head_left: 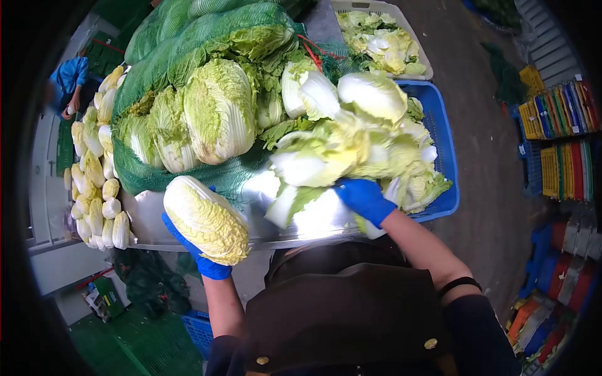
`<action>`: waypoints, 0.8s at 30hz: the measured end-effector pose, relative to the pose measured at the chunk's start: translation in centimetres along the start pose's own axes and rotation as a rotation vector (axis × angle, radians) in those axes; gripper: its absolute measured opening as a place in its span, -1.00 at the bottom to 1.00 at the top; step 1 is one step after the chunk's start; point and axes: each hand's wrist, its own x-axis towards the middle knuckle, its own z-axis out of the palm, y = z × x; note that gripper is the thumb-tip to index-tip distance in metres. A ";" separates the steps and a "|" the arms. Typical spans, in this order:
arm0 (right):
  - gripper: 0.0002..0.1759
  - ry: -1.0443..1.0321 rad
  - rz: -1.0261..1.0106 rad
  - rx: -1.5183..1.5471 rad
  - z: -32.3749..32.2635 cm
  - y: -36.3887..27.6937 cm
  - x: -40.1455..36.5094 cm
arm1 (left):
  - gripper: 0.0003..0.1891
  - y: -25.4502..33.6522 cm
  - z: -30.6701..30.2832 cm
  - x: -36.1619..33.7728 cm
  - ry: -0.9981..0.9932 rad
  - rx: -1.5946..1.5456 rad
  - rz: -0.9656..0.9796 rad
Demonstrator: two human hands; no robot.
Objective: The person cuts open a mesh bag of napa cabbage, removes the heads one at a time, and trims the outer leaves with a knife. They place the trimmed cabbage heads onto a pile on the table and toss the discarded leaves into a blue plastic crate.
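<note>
My left hand (188, 241), in a blue glove, is closed around a napa cabbage (207, 220) with a white base and pale yellow leaves, held tilted at the table's near edge. My right hand (369, 199), also gloved in blue, grips loose cabbage leaves (316, 166) to the right; its fingertips are hidden among them and the leaves are blurred. Beyond my hands, untrimmed green-leaved cabbages (219, 113) lie in a green mesh sack (141, 94). More loose leaves fill a blue crate (446, 135) beside my right hand.
Peeled cabbages (94, 169) are stacked at the table's left end. A white crate (414, 31) of leaves stands at the back right. Another person (68, 78) in blue is at the far left. Coloured crates (561, 113) line the right side. The metal table (147, 213) ends before my apron.
</note>
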 end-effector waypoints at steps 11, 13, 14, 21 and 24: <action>-0.52 0.066 0.394 0.204 -6.2 19.2 -4.2 | -0.33 -1.6 -2.2 -3.3 0.134 -0.115 -0.072; -0.54 -0.006 0.469 0.123 -8.4 17.7 -5.6 | -0.32 -2.1 -3.3 -4.2 0.149 0.009 -0.057; -0.56 0.073 0.513 0.085 -9.3 16.6 -6.2 | -0.28 -2.0 -1.8 -5.5 0.122 -0.055 -0.118; -0.73 0.359 0.218 0.463 -7.5 7.4 0.6 | -0.24 -0.8 -1.0 -9.0 0.260 -0.119 -0.048; -0.67 0.231 -0.028 0.111 -0.6 15.5 6.6 | -0.23 0.1 -0.3 -9.0 0.239 -0.371 -0.109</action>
